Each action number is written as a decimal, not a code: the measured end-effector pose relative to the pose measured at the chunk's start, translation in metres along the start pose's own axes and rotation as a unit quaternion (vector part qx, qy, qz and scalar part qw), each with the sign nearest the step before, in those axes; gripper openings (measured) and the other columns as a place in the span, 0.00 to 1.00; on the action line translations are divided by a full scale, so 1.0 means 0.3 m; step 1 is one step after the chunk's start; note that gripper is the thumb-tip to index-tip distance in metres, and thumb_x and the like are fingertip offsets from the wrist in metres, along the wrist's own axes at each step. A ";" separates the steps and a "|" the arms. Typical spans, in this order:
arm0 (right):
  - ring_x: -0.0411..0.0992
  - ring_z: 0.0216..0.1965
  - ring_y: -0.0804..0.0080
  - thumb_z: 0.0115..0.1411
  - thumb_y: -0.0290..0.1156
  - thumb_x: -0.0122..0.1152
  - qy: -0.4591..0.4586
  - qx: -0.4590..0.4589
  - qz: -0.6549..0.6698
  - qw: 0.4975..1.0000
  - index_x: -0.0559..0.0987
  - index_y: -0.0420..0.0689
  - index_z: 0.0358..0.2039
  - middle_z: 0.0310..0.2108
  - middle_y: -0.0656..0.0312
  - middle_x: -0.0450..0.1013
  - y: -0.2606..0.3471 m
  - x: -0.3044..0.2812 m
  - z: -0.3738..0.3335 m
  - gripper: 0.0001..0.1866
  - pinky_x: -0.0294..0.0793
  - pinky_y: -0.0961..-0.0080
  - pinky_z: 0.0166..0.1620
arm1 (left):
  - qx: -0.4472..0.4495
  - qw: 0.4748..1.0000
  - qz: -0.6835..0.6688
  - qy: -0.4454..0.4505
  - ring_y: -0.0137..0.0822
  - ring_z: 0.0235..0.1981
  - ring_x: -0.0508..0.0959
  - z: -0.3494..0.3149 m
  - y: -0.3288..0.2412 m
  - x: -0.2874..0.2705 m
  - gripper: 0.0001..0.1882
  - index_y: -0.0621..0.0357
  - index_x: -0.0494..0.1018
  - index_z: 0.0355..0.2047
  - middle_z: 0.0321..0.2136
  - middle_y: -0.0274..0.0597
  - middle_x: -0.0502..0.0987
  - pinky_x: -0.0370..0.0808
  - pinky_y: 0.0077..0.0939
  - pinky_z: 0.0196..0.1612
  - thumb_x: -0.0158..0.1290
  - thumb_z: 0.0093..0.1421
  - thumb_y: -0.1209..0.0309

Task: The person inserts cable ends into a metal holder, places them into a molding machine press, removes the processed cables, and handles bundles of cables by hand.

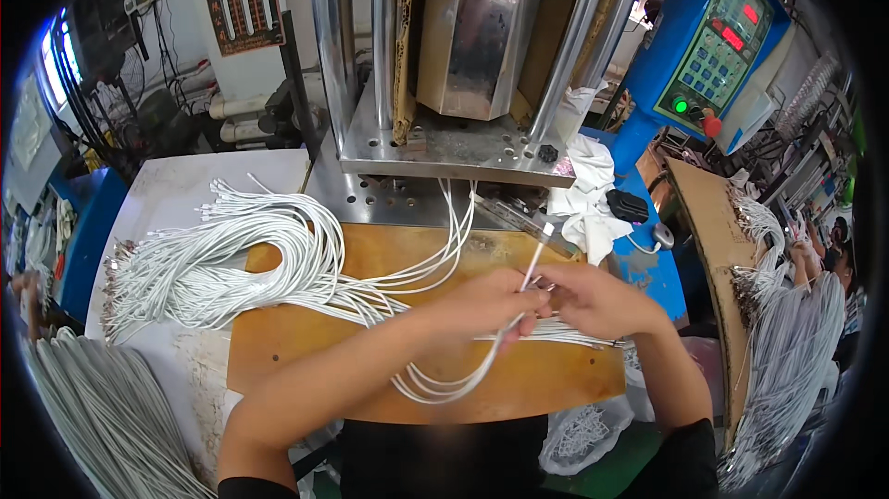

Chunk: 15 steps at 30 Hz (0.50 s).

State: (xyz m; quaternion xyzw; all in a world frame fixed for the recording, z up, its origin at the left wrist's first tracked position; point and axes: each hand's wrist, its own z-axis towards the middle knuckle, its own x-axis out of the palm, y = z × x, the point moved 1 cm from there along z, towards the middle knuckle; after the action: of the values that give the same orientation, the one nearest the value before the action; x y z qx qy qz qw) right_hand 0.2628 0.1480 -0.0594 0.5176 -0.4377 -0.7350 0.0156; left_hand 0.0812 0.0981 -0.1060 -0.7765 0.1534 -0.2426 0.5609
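Two bare hands, close together over the right part of a brown board [556, 379]. Left hand [495, 300] closed on a few white cables [477, 372], with a loop hanging low over the near part of the board and a white end [535, 258] up above the fingers. Right hand [602, 300] just to the right, fingers bent in by the same cables; cannot tell if gripping or only touching.

To the left, a big curved bunch of white cables [269, 258], partly on the board, partly on a white table [167, 189]. On the far side, a few cables up under the metal plate [454, 170] of a big machine with shiny posts [329, 55].

Far right, a blue box [667, 27] with a green light and red knob. Nearer, a white cloth [593, 180] beside a small black thing [628, 205]. Near right, a clear bag [616, 416] of little white bits. Along the right edge, many hanging cables [787, 369]. Near left, a pile of grey cables [111, 406].
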 end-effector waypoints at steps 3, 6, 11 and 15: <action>0.72 0.35 0.55 0.44 0.17 0.49 -0.039 -0.047 -0.150 0.987 0.71 0.40 0.51 0.33 0.49 0.74 -0.073 0.009 0.053 0.29 0.70 0.62 0.37 | 0.022 0.999 0.019 -0.019 0.25 0.15 0.68 0.023 0.028 -0.068 0.17 0.63 0.70 0.40 0.19 0.35 0.70 0.64 0.18 0.20 0.42 0.68 0.61; 0.70 0.34 0.53 0.43 0.20 0.54 -0.199 -0.068 -0.373 0.904 0.75 0.41 0.43 0.29 0.53 0.74 -0.173 0.053 0.080 0.22 0.68 0.59 0.35 | 0.050 0.996 -0.069 -0.036 0.25 0.14 0.68 0.036 0.054 -0.081 0.16 0.64 0.69 0.42 0.19 0.36 0.70 0.63 0.18 0.18 0.41 0.68 0.62; 0.73 0.38 0.47 0.50 0.26 0.52 -0.086 0.145 -0.258 0.951 0.76 0.40 0.40 0.32 0.49 0.75 -0.147 0.061 0.100 0.15 0.70 0.55 0.42 | 0.079 0.989 -0.082 -0.092 0.25 0.16 0.72 0.029 0.067 -0.072 0.12 0.64 0.70 0.40 0.19 0.36 0.72 0.66 0.17 0.19 0.44 0.67 0.67; 0.71 0.27 0.72 0.53 0.26 0.46 -0.101 0.065 0.022 0.993 0.74 0.30 0.36 0.23 0.58 0.72 -0.162 0.094 0.078 0.14 0.69 0.73 0.30 | 0.060 0.990 -0.061 -0.116 0.27 0.21 0.77 0.036 0.074 -0.056 0.09 0.66 0.70 0.38 0.23 0.38 0.75 0.72 0.18 0.23 0.49 0.64 0.71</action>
State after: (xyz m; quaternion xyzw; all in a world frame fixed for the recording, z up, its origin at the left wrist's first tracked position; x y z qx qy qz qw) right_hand 0.2526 0.1793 -0.1107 0.4312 -0.4950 -0.7529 -0.0462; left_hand 0.0737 0.1082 -0.1333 -0.7721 0.0252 -0.1938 0.6047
